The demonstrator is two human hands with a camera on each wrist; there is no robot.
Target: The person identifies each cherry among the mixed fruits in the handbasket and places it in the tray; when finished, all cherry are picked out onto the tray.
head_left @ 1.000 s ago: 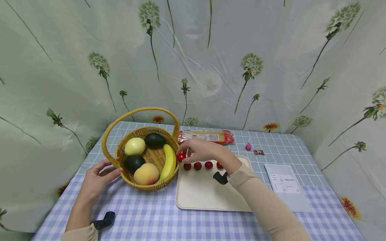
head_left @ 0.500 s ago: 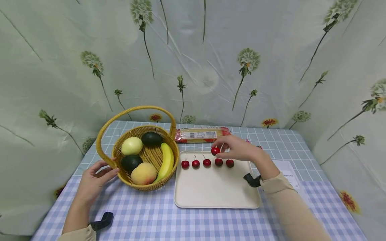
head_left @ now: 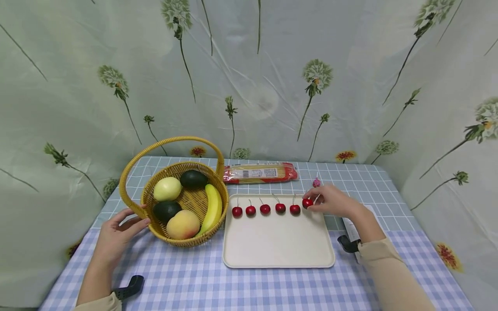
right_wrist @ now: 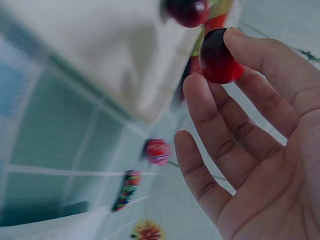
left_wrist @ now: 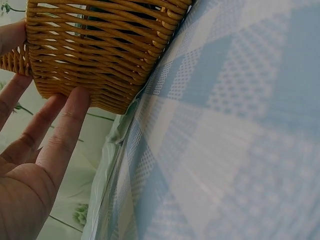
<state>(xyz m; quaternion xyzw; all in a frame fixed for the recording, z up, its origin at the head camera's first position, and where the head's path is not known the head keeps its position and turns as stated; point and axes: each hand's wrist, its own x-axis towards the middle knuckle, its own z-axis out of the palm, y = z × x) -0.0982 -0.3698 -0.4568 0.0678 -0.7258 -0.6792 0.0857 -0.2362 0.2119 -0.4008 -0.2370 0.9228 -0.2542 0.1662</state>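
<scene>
In the head view my right hand (head_left: pixel 330 201) is over the back right corner of a cream tray (head_left: pixel 278 242), pinching a dark red cherry (right_wrist: pixel 216 55) between thumb and fingertips. Several more cherries (head_left: pixel 265 209), stems upward, form a row along the tray's back part. My left hand (head_left: pixel 118 233) holds the left side of a yellow wicker basket (head_left: pixel 189 242) at the foot of its handle. Thumb and fingers lie on either side of that foot; other fingertips touch the woven wall (left_wrist: pixel 100 55). Inside are a banana (head_left: pixel 213 209), a peach (head_left: pixel 183 224), a pale yellow-green fruit (head_left: pixel 167 188) and two dark green fruits.
Behind the tray lies a red-and-clear packet (head_left: pixel 260 172) of what looks like noodles. A small pink wrapped candy (head_left: pixel 316 182) is near my right hand. White paper (head_left: pixel 352 231) lies right of the tray, partly under my right arm. A patterned curtain stands behind the table.
My right hand has moved rightward from beside the basket, across the tray, carrying the cherry to the right end of the row. My left hand stays at the basket.
</scene>
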